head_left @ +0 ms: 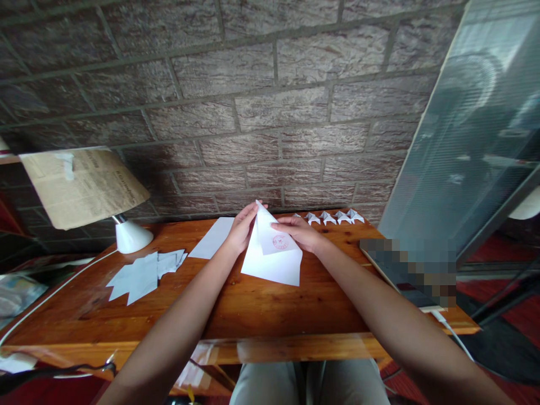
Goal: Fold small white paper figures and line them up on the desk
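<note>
Your left grip (242,232): pinching the folded paper's (272,269) peak
Your right grip (300,232): pinching its flap
Origami figures (343,217): table's (320,306) far edge

I count one left hand (243,226), one right hand (300,232), one held sheet (270,269) with one red stamp (280,242), one flat white paper (213,239), four folded paper pieces (328,218) plus part of a fifth, and one lamp (90,188); overlapping cut-outs (141,273) defy counting.

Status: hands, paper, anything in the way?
Left hand, right hand both holding partly folded sheet. Red stamp visible. Nothing seen blocking either; small folded papers beyond the right.
</note>
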Action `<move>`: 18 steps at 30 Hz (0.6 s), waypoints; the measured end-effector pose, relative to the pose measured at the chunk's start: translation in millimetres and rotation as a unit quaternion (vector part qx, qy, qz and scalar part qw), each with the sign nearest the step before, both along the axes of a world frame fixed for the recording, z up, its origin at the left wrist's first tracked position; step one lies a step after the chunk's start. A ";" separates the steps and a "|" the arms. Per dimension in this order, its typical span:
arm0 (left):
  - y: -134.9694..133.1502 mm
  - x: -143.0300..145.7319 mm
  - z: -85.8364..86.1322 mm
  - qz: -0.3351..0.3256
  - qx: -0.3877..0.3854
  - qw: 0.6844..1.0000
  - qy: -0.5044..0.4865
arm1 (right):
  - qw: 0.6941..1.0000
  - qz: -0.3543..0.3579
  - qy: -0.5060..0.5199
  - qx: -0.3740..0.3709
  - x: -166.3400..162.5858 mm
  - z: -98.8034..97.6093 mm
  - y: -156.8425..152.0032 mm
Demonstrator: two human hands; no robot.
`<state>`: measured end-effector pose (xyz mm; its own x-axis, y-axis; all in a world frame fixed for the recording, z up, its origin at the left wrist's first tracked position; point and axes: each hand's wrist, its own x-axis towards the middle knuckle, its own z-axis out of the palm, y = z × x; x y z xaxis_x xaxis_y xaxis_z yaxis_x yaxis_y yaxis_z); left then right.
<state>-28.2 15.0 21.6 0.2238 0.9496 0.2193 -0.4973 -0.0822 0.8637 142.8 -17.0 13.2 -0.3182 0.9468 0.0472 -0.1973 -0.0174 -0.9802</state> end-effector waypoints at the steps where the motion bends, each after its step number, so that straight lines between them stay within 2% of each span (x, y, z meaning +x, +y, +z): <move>1: 0.1 -1.6 1.4 -0.005 0.003 1.000 -0.015 | 1.000 0.001 0.004 -0.007 0.1 0.7 -0.3; 5: 0.8 -6.5 3.4 -0.014 0.004 0.999 -0.028 | 1.000 0.021 0.009 -0.017 0.4 1.7 -1.4; 10: 1.2 -5.6 2.1 0.025 0.000 1.000 -0.005 | 0.999 0.046 -0.029 0.005 -1.5 -0.1 -2.5; 14: 0.8 -3.7 -0.4 0.047 -0.007 0.998 0.036 | 0.993 0.032 -0.101 0.051 -4.1 -2.1 -2.2; 18: -0.7 -2.7 -2.3 0.030 0.001 0.998 0.049 | 0.979 -0.005 -0.158 0.128 -6.9 -4.9 -0.9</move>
<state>-30.9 14.3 19.3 0.1868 0.9615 0.2018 -0.4042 -0.1120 0.9078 135.9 -17.9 8.2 -0.3453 0.9204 0.1836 0.1175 0.2365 -0.9645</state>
